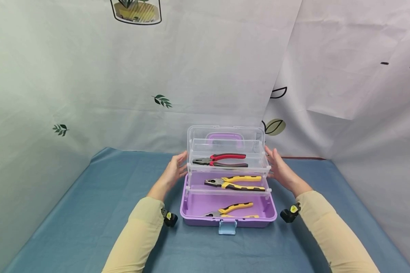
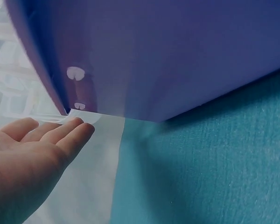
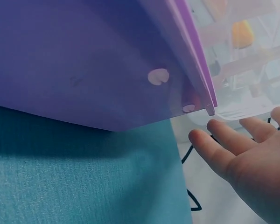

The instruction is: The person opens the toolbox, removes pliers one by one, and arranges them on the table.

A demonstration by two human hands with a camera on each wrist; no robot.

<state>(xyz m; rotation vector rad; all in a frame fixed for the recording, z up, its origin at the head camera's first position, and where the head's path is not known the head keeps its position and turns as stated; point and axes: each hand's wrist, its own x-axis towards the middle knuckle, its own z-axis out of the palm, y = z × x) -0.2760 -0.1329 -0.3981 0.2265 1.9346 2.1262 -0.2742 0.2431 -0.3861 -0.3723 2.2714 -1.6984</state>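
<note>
A purple toolbox [image 1: 228, 223] stands with its clear lid [image 1: 198, 132] raised and two clear trays [image 1: 256, 162] fanned out above the base. Red-and-black pliers [image 1: 227, 156] lie in the upper tray, and yellow-and-black pliers [image 1: 237, 187] in the lower one. Another pair of yellow-and-black pliers [image 1: 235, 207] lies in the base, partly hidden by the front rim. My left hand [image 1: 172, 172] is at the box's left side, fingers extended by the trays. On the right side, my right hand [image 1: 283, 173] mirrors it, fingers loosely extended. Whether the fingertips touch the trays, I cannot tell.
A blue cloth [image 1: 99, 212] covers the table under the box. Behind it hangs a pale curtain [image 1: 208, 76] with leaf prints. The box's light-blue latch [image 1: 227, 227] hangs down at the front.
</note>
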